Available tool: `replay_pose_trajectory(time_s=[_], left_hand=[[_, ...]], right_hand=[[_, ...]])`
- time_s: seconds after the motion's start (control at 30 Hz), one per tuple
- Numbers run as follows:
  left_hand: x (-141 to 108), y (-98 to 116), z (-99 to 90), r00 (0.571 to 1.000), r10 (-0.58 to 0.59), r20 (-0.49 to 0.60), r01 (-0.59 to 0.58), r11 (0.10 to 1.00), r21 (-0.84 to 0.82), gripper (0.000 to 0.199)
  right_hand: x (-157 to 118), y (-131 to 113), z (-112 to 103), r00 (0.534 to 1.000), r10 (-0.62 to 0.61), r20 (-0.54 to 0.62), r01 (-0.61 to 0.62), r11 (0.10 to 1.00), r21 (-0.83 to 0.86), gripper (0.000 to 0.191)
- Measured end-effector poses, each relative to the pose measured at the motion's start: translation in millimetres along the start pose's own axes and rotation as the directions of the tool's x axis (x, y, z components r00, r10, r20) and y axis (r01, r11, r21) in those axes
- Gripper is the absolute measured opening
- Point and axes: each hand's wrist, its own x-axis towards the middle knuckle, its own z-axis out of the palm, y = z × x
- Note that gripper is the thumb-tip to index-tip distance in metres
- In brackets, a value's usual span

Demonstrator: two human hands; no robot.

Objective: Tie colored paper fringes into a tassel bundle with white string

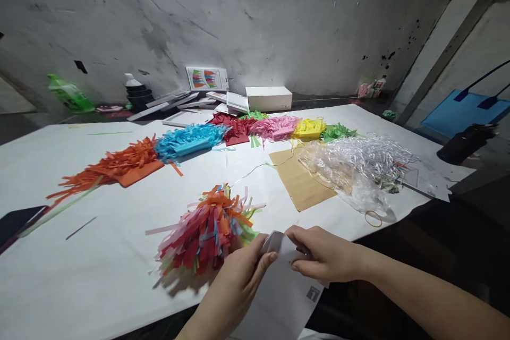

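A white flat carton (pixel 285 297) with a small dark printed mark is between my hands at the front table edge, tilted, its narrow folded end pointing up. My left hand (pixel 243 271) grips its left side, thumb on the front face near the top. My right hand (pixel 316 255) pinches its right side by the top corner, fingers curled. Just left of the carton lies a bunch of multicoloured paper tassels (pixel 207 231) in red, orange, pink and green. A thin string trails from the bunch toward the back.
Behind lie fringed paper bundles in orange (pixel 135 162), blue (pixel 191 141), pink (pixel 274 126) and yellow (pixel 309 128). Silver tinsel (pixel 370 156) and clear plastic cover part of a brown sheet (pixel 295 180). A white box (pixel 269 98) and flat cartons (pixel 207 79) stand by the wall. A phone-like dark object (pixel 19 223) lies left.
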Motion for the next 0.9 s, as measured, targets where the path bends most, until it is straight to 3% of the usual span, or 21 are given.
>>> replay_pose_trajectory(time_s=[0.23,0.63,0.9], left_hand=[[1.6,-0.6,2.3,0.998,-0.040,0.037,0.040,0.999,0.005,0.034],[5.6,-1.3,6.8,0.986,-0.117,0.123,0.109,0.992,0.070,0.037],[6.3,-1.0,7.4,0.984,-0.110,0.138,0.103,0.993,0.060,0.038]], right_hand=[[-3.1,-1.5,7.6,0.992,0.080,-0.093,-0.080,0.997,0.000,0.024],[-5.6,-2.6,0.4,0.995,0.098,-0.027,-0.101,0.988,-0.120,0.013],[-5.9,-2.7,-2.4,0.999,0.053,-0.011,-0.054,0.990,-0.128,0.018]])
